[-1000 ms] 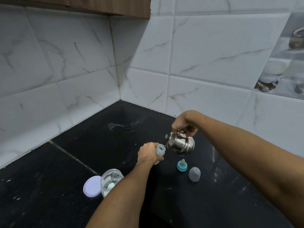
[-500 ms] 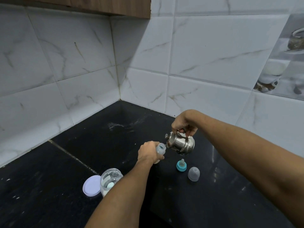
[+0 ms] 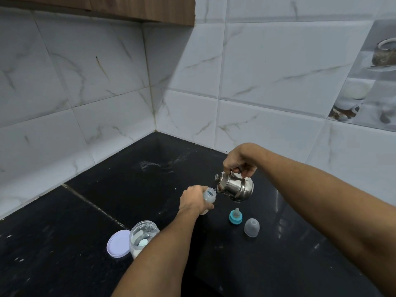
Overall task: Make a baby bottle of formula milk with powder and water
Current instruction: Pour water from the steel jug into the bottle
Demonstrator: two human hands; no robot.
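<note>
My left hand [image 3: 192, 199] grips a small clear baby bottle [image 3: 209, 196] standing on the black counter, its mouth uncovered. My right hand [image 3: 240, 160] holds the handle of a small steel kettle [image 3: 234, 186], tilted left with its spout right over the bottle mouth. The teal ring with the teat [image 3: 235, 216] stands on the counter to the right of the bottle. Next to the ring lies the clear bottle cap [image 3: 251, 227]. An uncovered clear powder jar [image 3: 143, 235] with a scoop inside stands at the lower left, partly hidden by my left forearm.
The jar's lilac lid [image 3: 118, 243] lies flat left of the jar. The black counter [image 3: 85, 211] runs into a corner of white marble-pattern tiles [image 3: 150, 93]. A wooden cabinet [image 3: 128, 7] hangs above. A faint white smear [image 3: 154, 163] marks the counter near the corner.
Both hands, the bottle and the tilted kettle hold almost the same position; the view has shifted very slightly.
</note>
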